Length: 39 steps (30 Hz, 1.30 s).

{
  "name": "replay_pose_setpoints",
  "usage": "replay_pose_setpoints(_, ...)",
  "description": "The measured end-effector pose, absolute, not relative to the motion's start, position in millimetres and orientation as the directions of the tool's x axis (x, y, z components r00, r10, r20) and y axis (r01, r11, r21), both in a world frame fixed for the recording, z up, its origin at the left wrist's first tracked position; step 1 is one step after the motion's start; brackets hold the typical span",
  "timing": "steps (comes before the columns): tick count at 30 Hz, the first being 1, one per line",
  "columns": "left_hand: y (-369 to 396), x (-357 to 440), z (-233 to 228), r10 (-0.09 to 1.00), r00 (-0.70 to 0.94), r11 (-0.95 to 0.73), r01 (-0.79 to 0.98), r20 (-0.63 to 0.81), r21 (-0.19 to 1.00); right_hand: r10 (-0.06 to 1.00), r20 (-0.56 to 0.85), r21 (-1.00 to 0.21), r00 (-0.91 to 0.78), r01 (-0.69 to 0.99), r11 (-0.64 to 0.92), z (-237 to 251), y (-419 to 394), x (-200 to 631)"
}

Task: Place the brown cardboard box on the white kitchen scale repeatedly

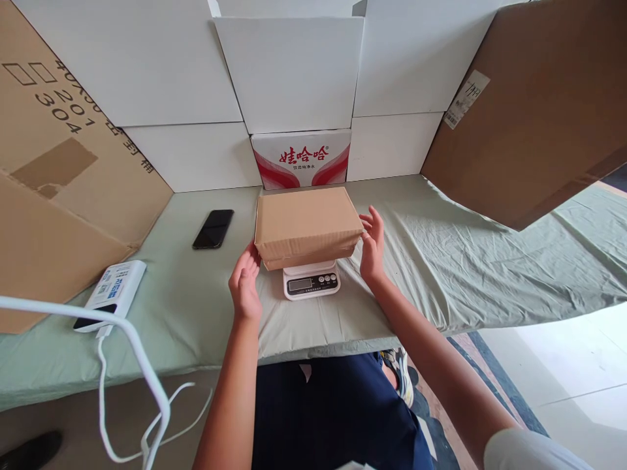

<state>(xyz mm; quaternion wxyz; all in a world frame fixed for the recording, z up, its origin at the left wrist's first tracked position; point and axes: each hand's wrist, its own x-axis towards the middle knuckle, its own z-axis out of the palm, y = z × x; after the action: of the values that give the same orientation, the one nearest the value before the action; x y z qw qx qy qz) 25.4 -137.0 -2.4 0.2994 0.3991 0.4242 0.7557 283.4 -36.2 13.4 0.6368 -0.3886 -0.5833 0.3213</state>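
Note:
A closed brown cardboard box (307,219) rests on a small white kitchen scale (312,284), covering most of its platform. The scale's display and several round buttons face me; I cannot make out a reading. At the box's near left corner is my left hand (245,281), fingers stretched along the side. My right hand (373,245) is beside the right end, its fingers apart and the tips close to the corner. Neither hand wraps round the box; whether the fingertips touch it is hard to tell.
A black phone (213,229) lies left of the box on the green cloth (191,313). Farther left, a white power bank (112,295) has a white cable (132,333) attached. White boxes (298,75) line the back, and large cardboard panels (524,111) stand at both sides.

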Motion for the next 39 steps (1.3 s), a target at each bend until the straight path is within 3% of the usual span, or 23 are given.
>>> replay_pose_setpoints(5, -135, 23, -9, 0.800, -0.517, -0.415, -0.108, 0.306, 0.903, 0.864, 0.503, -0.864, 0.006, 0.035, 0.502, 15, -43, 278)
replay_pose_setpoints(12, -135, 24, -10, 0.820, -0.484, -0.398, -0.099, 0.305, 0.912, 0.851, 0.525, -0.848, -0.013, 0.074, 0.525, 17, -43, 278)
replay_pose_setpoints(17, -130, 18, -4, 0.813, -0.497, -0.412, -0.125, 0.302, 0.902, 0.850, 0.521, -0.852, -0.081, 0.003, 0.523, 29, -51, 279)
replay_pose_setpoints(24, -53, -2, 37, 0.832, -0.437, -0.459, -0.190, 0.344, 0.868, 0.809, 0.586, -0.808, -0.052, 0.039, 0.588, 52, 1, 259)
replay_pose_setpoints(30, 0, -5, 16, 0.846, -0.460, -0.407, -0.230, 0.270, 0.884, 0.860, 0.508, -0.861, -0.049, -0.038, 0.507, 21, 66, 236)
replay_pose_setpoints(39, 7, -4, -10, 0.880, -0.458, -0.299, -0.326, 0.127, 0.897, 0.874, 0.474, -0.877, -0.105, -0.141, 0.459, -5, 76, 234)
